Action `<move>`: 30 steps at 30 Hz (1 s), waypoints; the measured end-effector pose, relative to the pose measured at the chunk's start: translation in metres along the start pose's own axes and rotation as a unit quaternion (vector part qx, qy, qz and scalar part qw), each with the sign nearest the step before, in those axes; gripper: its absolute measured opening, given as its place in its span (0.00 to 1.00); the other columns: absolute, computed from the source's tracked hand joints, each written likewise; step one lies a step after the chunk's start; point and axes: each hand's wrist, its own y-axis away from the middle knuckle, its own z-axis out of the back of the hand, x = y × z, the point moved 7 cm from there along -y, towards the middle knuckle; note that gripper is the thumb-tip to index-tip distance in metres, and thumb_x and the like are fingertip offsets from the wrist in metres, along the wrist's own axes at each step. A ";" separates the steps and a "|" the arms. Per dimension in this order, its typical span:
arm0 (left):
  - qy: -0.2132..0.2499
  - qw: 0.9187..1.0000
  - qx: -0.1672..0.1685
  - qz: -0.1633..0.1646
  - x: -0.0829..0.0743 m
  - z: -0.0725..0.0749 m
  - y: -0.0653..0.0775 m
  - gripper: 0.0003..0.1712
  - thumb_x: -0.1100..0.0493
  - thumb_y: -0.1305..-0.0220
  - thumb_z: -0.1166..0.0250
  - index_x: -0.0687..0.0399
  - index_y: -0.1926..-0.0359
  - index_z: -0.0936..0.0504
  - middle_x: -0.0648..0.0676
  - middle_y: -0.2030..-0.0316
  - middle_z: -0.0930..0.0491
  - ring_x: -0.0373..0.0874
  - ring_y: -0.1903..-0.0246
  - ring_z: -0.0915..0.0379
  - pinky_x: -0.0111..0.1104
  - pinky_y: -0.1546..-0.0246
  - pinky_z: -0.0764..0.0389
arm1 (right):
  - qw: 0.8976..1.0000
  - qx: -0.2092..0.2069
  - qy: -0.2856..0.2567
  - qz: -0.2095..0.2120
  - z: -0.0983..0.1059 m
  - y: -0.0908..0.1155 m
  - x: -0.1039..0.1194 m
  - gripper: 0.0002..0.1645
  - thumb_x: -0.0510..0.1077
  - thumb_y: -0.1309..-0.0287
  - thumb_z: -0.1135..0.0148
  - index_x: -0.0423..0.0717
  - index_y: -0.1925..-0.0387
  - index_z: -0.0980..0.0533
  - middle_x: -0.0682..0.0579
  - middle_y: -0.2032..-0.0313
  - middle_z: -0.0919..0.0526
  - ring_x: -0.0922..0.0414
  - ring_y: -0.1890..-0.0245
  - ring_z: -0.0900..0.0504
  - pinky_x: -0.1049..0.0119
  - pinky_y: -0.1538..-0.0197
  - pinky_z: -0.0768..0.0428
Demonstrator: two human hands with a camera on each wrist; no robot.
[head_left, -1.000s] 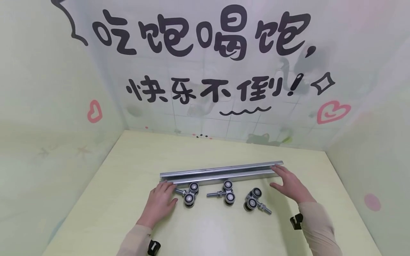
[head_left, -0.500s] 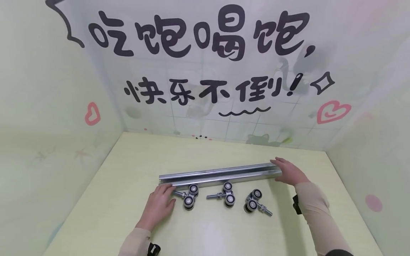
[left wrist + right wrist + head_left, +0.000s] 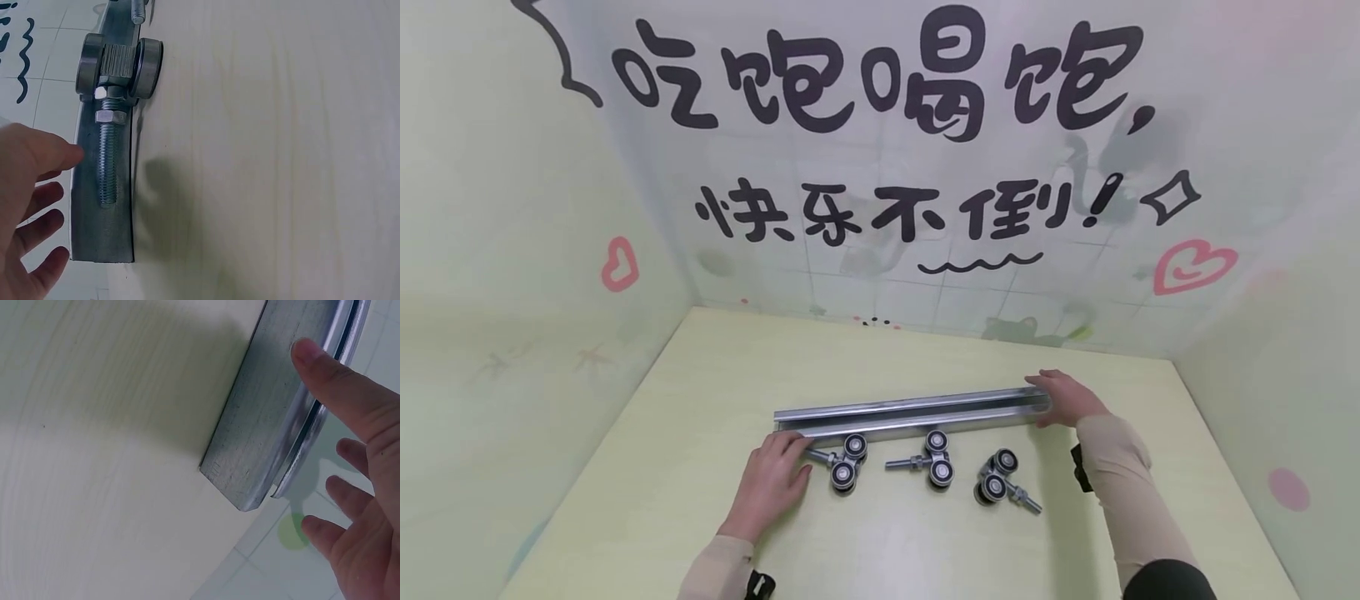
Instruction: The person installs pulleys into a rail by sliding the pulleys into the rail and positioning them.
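Note:
A silver C-shaped metal rail [image 3: 917, 422] lies along the table with its slot facing up. My right hand [image 3: 1070, 400] grips its right end, the thumb [image 3: 331, 372] on the near side face and the other fingers on the far side. At the rail's left end is my left hand [image 3: 769, 479], fingers loosely bent; whether they touch the rail I cannot tell. Just in front of the rail lie a left roller trolley [image 3: 844, 475], a middle trolley [image 3: 941, 473] and a right trolley [image 3: 994, 487], each with bearing wheels and a threaded bolt [image 3: 107, 165].
A pale wood-grain table [image 3: 880, 542] carries everything. Behind it rises a light wall [image 3: 850, 292] with black lettering, and side walls stand to the left [image 3: 550, 333] and right [image 3: 1262, 400].
My right hand has gone from hovering over the rail's right end to wrapping around it. The left hand stays at the left end. The trolleys have not moved on the table.

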 end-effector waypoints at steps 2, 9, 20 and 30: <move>0.000 1.000 0.001 -0.001 0.000 -0.001 -0.001 0.22 0.62 0.59 0.28 0.58 0.58 0.20 0.57 0.60 0.24 0.52 0.59 0.28 0.44 0.66 0.23 | 1.000 0.007 -0.006 -0.005 -0.003 -0.003 -0.001 0.43 0.39 0.69 0.26 0.33 0.46 0.31 0.25 0.45 0.35 0.26 0.45 0.40 0.37 0.47 0.34; 0.000 1.000 0.010 -0.006 0.000 -0.005 -0.001 0.20 0.61 0.59 0.28 0.58 0.60 0.19 0.56 0.60 0.23 0.51 0.59 0.28 0.43 0.65 0.22 | 1.000 0.018 -0.021 -0.014 -0.011 -0.011 -0.002 0.41 0.37 0.69 0.27 0.32 0.47 0.30 0.26 0.47 0.32 0.26 0.46 0.37 0.37 0.47 0.34; -0.002 0.999 0.033 -0.011 -0.005 -0.012 0.003 0.19 0.60 0.57 0.29 0.56 0.60 0.19 0.53 0.62 0.22 0.48 0.60 0.29 0.45 0.62 0.23 | 0.999 0.019 -0.023 -0.022 -0.018 -0.021 -0.004 0.34 0.37 0.71 0.26 0.35 0.54 0.25 0.37 0.58 0.21 0.39 0.57 0.24 0.48 0.52 0.26; -0.019 1.000 0.017 -0.012 -0.004 -0.014 -0.002 0.17 0.60 0.57 0.30 0.55 0.61 0.19 0.53 0.63 0.21 0.48 0.61 0.28 0.44 0.63 0.23 | 0.999 0.021 -0.019 -0.046 -0.016 -0.027 -0.003 0.32 0.34 0.75 0.25 0.34 0.58 0.23 0.37 0.60 0.20 0.40 0.58 0.23 0.48 0.53 0.25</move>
